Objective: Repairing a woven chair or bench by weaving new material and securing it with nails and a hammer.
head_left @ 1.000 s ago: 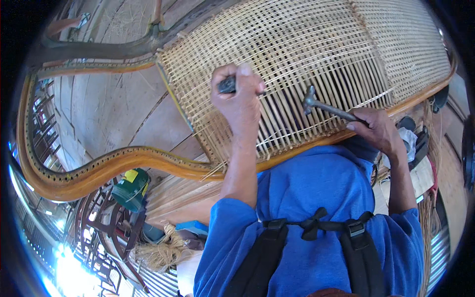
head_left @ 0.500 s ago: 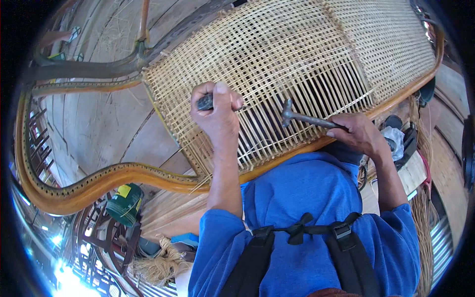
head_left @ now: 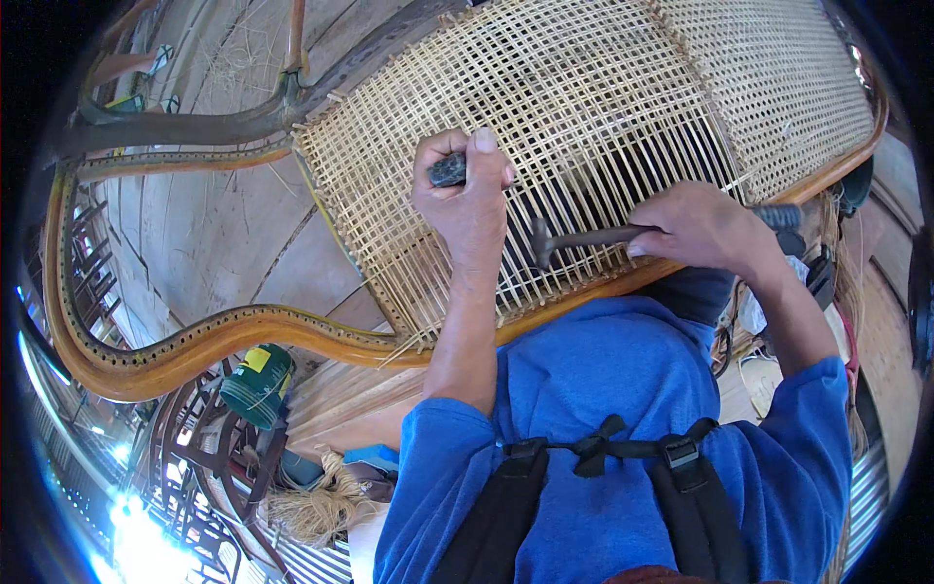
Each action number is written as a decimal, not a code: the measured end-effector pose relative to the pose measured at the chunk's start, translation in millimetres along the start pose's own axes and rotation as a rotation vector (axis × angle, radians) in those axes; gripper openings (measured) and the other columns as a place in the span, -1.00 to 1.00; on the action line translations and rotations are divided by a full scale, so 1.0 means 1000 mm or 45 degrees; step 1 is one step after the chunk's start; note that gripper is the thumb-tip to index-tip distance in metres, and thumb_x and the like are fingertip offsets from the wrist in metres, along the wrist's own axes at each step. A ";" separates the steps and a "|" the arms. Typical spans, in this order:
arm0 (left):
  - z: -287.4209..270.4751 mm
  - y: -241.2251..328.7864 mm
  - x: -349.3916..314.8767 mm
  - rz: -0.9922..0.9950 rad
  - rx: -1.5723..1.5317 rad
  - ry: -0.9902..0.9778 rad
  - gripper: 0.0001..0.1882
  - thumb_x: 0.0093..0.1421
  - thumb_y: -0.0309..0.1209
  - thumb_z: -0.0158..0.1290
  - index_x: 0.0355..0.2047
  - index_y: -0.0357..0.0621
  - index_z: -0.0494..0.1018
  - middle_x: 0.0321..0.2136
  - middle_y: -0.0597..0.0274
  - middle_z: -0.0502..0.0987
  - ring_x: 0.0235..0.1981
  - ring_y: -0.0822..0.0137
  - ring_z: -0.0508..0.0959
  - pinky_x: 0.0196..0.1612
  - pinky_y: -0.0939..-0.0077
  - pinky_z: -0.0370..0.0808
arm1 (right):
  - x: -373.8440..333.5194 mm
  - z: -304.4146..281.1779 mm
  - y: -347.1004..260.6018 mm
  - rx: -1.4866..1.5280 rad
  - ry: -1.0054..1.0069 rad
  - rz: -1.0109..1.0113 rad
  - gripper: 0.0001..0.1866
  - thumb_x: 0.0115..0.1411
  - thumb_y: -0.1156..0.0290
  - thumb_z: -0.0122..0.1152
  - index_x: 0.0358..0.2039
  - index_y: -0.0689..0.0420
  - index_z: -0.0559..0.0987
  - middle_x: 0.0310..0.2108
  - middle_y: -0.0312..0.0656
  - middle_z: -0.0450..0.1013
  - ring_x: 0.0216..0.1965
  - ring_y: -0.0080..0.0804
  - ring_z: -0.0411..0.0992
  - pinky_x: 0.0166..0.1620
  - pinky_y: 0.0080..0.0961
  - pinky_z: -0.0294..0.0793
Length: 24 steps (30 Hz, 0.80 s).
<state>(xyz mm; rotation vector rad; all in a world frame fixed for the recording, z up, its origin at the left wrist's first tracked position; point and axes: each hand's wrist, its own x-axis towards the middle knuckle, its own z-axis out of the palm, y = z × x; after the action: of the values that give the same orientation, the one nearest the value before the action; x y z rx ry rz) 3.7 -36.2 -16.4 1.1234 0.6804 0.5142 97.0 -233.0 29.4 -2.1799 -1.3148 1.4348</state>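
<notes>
Over the woven cane panel (head_left: 574, 102) my left hand (head_left: 467, 200) is closed around a tool with a dark, rounded handle (head_left: 449, 170). Its working end is hidden by the fingers and the strands. To its right, my right hand (head_left: 696, 229) grips a hammer (head_left: 593, 237) partway along the handle. The hammer head sits low over the open strands, a little right of my left wrist; whether it touches them I cannot tell. The handle's ribbed grip end sticks out past my right hand. Near my body the weave is loose, with long gaps between strands.
A curved wooden frame (head_left: 224, 331) with a row of holes edges the panel and loops out to the left. Below it hang a green bucket (head_left: 257, 387) and a bundle of pale fibre (head_left: 326, 501). Dark chair frames (head_left: 199, 448) stand at lower left. Another person's foot (head_left: 161, 60) shows at upper left.
My right hand has moved left and up, now holding the hammer nearer its head. The hammer head has shifted left and lower. The whole view has shifted slightly too.
</notes>
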 end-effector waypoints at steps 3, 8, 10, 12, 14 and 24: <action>0.003 0.002 0.001 -0.028 -0.072 0.015 -0.87 0.09 -0.56 0.01 -0.48 -0.18 0.25 -0.71 0.26 0.32 -0.74 0.47 0.33 -0.66 0.58 0.34 | 0.012 -0.005 0.001 0.057 0.044 0.039 -0.73 0.05 0.16 0.06 -0.50 0.11 0.50 -0.59 -0.07 0.39 -0.45 -0.08 0.41 -0.36 -0.21 0.37; 0.007 0.013 0.002 -0.036 -0.242 0.031 -0.88 0.08 -0.55 0.00 -0.46 -0.14 0.26 -0.72 0.25 0.30 -0.74 0.42 0.29 -0.66 0.51 0.34 | -0.009 -0.004 0.006 0.059 0.141 -0.002 -0.79 -0.03 0.29 0.14 -0.49 0.18 0.48 -0.59 -0.08 0.37 -0.47 -0.09 0.39 -0.40 -0.26 0.34; 0.017 0.008 0.002 -0.075 -0.269 0.013 -0.86 0.09 -0.50 0.02 -0.46 -0.14 0.25 -0.72 0.26 0.29 -0.75 0.42 0.29 -0.66 0.51 0.34 | -0.012 -0.004 0.009 0.053 0.126 0.028 -0.79 -0.03 0.29 0.14 -0.50 0.19 0.48 -0.59 -0.06 0.37 -0.47 -0.08 0.38 -0.40 -0.26 0.34; 0.023 0.001 0.004 -0.069 -0.113 -0.002 -0.84 0.09 -0.46 0.04 -0.46 -0.14 0.24 -0.73 0.27 0.27 -0.75 0.42 0.29 -0.66 0.51 0.34 | -0.012 -0.005 0.013 0.104 0.077 0.043 -0.75 0.04 0.20 0.08 -0.48 0.14 0.49 -0.55 -0.06 0.41 -0.42 -0.08 0.41 -0.32 -0.23 0.37; 0.026 0.001 0.005 -0.085 -0.121 -0.004 -0.84 0.09 -0.47 0.03 -0.48 -0.16 0.24 -0.73 0.27 0.27 -0.75 0.42 0.29 -0.65 0.51 0.34 | -0.012 -0.005 0.013 0.117 0.093 0.062 -0.74 0.04 0.19 0.08 -0.49 0.14 0.49 -0.55 -0.05 0.41 -0.41 -0.08 0.41 -0.31 -0.23 0.38; 0.039 -0.007 0.008 -0.101 -0.090 0.004 -0.88 0.10 -0.57 -0.01 -0.49 -0.20 0.26 -0.78 0.27 0.31 -0.78 0.50 0.33 -0.68 0.62 0.34 | -0.005 -0.009 0.015 0.047 0.081 0.022 -0.75 0.00 0.22 0.11 -0.51 0.18 0.46 -0.57 -0.06 0.38 -0.44 -0.06 0.39 -0.36 -0.20 0.33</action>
<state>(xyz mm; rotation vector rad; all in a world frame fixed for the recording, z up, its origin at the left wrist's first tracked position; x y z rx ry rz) 37.9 -58.0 -14.1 1.0260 0.7017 0.4693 112.1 -242.9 27.7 -2.1995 -1.2419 1.3724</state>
